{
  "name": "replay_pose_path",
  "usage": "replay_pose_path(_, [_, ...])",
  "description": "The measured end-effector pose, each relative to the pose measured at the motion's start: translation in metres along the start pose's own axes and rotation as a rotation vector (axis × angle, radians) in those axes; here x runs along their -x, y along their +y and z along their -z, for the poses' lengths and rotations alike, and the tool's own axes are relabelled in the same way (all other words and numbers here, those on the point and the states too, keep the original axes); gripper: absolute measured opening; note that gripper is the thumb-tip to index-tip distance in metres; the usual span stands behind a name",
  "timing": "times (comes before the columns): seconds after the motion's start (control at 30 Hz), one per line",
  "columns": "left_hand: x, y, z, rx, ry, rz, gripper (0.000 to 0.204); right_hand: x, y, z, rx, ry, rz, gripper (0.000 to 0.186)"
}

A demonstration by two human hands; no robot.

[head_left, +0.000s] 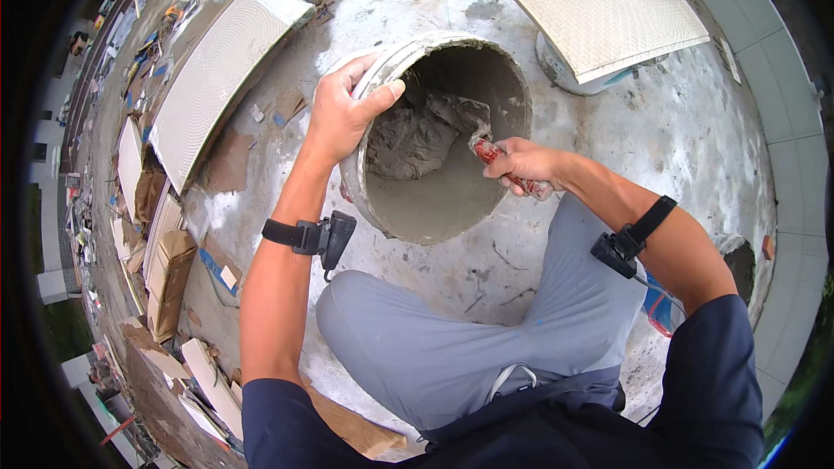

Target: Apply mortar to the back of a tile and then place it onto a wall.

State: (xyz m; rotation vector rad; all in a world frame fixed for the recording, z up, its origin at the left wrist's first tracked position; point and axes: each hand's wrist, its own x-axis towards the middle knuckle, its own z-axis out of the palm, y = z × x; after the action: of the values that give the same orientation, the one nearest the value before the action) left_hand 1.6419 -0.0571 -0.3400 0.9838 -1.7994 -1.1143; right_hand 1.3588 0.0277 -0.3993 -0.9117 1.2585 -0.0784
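Observation:
A white bucket [351,175] coated with grey mortar stands tilted in front of me, its mouth toward me. My left hand [344,111] grips the bucket's upper left rim, thumb over the edge. In my right hand [528,165] is the red, mortar-smeared handle of a trowel [488,151]. The trowel's blade reaches into the bucket and is partly covered by mortar. A lump of wet grey mortar [408,143] lies against the bucket's left inner side.
A textured cream tile [599,9] rests on another bucket [565,69] at the far right. Another large tile [221,69] leans at the left, above cardboard boxes [171,274] and scattered debris. Light tiles line the right edge [786,182].

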Motion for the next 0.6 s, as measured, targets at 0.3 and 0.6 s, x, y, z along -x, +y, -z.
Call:
replay_pose_path(0.3, [-0.006,0.018,-0.033,-0.082,-0.143,0.033,0.061,-0.074,-0.059,-0.003,1.178,0.462,-0.057,0.038])
replay_pose_path(0.6, [0.018,-0.001,0.009,0.053,0.007,0.066,0.06,-0.059,-0.04,-0.075,1.533,0.232,0.384,0.03])
